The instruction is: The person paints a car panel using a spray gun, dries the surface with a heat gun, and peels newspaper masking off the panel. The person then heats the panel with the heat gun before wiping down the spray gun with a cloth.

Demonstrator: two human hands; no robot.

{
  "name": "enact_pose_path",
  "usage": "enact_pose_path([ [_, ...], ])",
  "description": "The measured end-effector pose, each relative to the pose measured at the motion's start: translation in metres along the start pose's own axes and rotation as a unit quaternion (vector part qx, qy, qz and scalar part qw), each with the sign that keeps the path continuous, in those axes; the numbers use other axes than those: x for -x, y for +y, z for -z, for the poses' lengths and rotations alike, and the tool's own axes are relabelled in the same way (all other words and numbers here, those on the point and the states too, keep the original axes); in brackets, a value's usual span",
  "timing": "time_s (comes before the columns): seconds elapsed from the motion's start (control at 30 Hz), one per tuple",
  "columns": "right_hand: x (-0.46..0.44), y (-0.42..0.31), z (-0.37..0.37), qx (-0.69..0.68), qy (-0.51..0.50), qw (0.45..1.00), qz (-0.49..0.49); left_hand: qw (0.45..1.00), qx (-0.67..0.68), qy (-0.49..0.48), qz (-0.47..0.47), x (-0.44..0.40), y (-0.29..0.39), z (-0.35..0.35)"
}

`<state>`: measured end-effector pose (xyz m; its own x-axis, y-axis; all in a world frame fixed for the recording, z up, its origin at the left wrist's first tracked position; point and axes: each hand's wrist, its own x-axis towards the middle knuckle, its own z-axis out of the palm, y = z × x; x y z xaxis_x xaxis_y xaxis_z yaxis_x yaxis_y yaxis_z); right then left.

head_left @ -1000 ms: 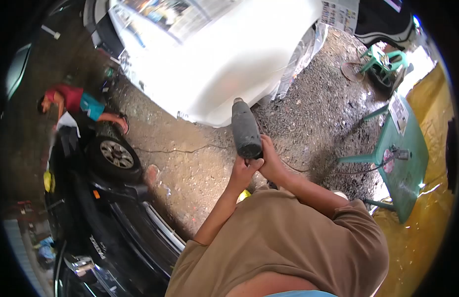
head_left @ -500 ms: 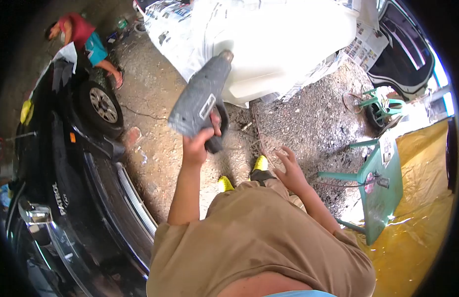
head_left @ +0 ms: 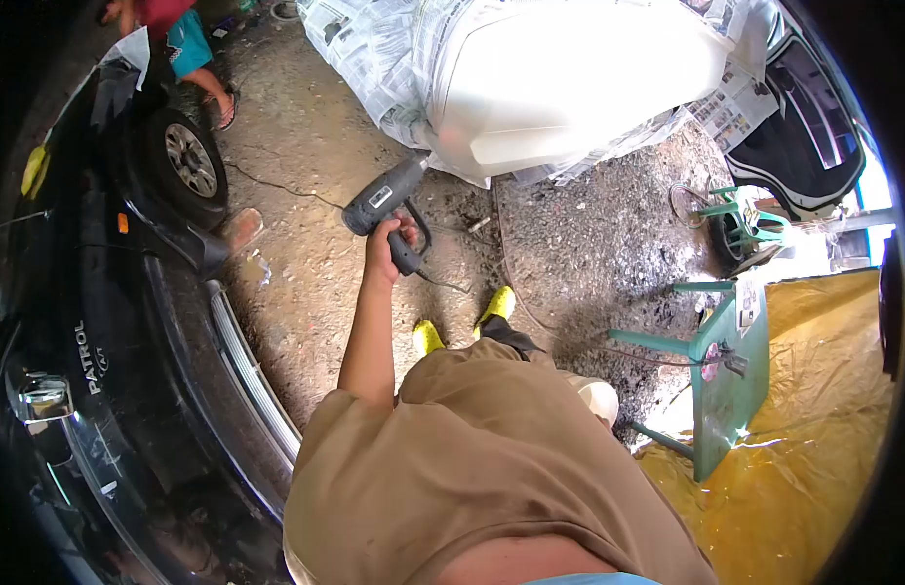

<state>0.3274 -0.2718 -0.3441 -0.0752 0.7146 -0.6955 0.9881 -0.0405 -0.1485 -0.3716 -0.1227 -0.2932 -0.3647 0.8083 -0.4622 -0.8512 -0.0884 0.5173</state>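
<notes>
My left hand (head_left: 382,252) is closed around the handle of a dark grey heat gun (head_left: 389,190). The gun's metal nozzle points up and right, towards the lower edge of a glossy white car panel (head_left: 570,73); from this angle I cannot tell whether it touches. Newspaper sheets (head_left: 370,73) cover the surface around the panel. A thin cord trails from the bottom of the gun's handle. My right hand is out of sight.
A black vehicle (head_left: 131,390) stands close on my left, its wheel (head_left: 191,164) beyond. A person (head_left: 189,49) is at the upper left. On the right are a green table (head_left: 730,380), a green stool (head_left: 750,219) and yellow sheeting (head_left: 813,390). A hose (head_left: 531,307) crosses the gravel.
The heat gun in my left hand has moved lower and farther from the camera, its nozzle by the panel's lower edge. My right hand has gone from view.
</notes>
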Motion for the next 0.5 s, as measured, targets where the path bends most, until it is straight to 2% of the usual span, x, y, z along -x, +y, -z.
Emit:
enact_pose_path([
  [0.17, 0.013, 0.008, -0.015, -0.114, 0.01, 0.993, -0.033, 0.997, 0.026, 0.071, 0.032, -0.039, -0.035, 0.037],
  [0.23, 0.012, 0.003, -0.012, -0.14, 0.018, 0.989, -0.032, 0.996, 0.046, 0.064, 0.041, -0.054, -0.038, 0.045],
  [0.5, 0.0, -0.011, -0.005, -0.186, 0.046, 0.981, -0.007, 0.999, 0.03, 0.041, 0.012, -0.091, 0.009, 0.027],
])
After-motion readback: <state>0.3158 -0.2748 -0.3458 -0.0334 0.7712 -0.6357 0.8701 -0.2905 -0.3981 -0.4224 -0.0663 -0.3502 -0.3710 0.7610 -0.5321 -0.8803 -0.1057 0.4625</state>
